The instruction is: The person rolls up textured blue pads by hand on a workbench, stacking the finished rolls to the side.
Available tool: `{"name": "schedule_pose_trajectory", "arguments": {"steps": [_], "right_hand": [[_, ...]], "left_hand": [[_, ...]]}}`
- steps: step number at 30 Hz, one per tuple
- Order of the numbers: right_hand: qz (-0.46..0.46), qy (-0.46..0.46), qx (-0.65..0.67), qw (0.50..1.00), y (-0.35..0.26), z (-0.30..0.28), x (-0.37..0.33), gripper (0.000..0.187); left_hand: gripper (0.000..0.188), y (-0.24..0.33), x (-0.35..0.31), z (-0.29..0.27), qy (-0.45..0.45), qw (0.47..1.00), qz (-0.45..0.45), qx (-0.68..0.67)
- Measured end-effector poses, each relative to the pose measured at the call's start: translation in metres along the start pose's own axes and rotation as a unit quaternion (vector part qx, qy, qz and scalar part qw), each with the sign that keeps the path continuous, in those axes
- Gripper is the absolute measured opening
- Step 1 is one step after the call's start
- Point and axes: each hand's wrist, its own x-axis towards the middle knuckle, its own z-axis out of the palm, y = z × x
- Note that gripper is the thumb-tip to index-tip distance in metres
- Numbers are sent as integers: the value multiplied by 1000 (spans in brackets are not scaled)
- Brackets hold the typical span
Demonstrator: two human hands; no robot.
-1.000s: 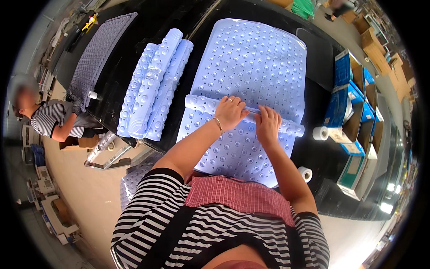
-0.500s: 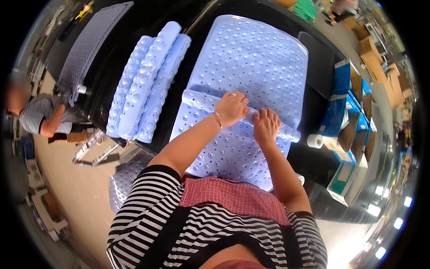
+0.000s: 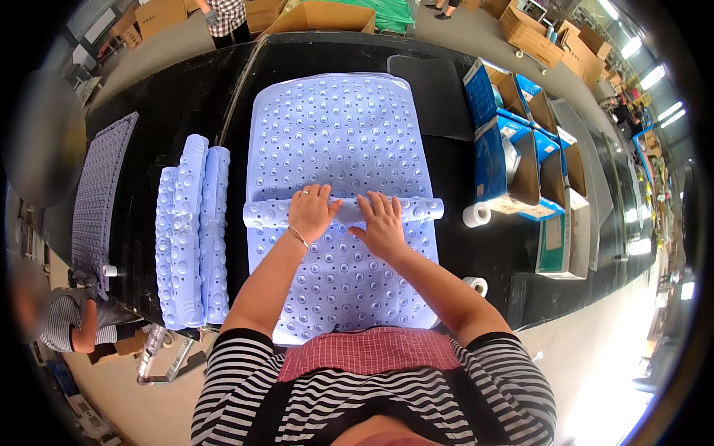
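A light blue bath mat with suction cups [image 3: 338,141] lies spread on the black table in front of me. Across its middle runs a narrow roll of the same blue material [image 3: 418,210]; whether it is a rolled part of this mat or a separate piece I cannot tell. My left hand [image 3: 314,214] rests over the roll left of centre, fingers extended forward. On the roll's other side of centre, my right hand [image 3: 382,226] lies with fingers spread and thumb apart. Both palms are hidden from view.
Several rolled blue mats [image 3: 192,230] lie together on the left. Blue cardboard boxes [image 3: 487,160] stand on the right, near a white tape roll [image 3: 477,215]. A black sheet [image 3: 433,97] lies behind them. At the far left is a bumpy grey-purple mat [image 3: 104,189], with a person in stripes nearby.
The whole view has turned, so the mat now appears straighter and further left. My hands stay on the roll; the right hand's fingers are now more spread.
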Motion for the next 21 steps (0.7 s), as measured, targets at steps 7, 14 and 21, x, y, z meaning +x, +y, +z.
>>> {"name": "schedule_pose_trajectory", "arguments": {"steps": [7,14,21], "right_hand": [[21,-161,4,987,22,10,46,95],[-18,-174,-53,983,25,-18,76,66],[-7,-205,-31,978,-7,-36,-67,61]], "left_hand": [[71,-5,-16,-28,26,997,58,54],[61,-15,26,-43,-133,991,29,16],[61,44,-109,-46,-198,980,22,-29]]}}
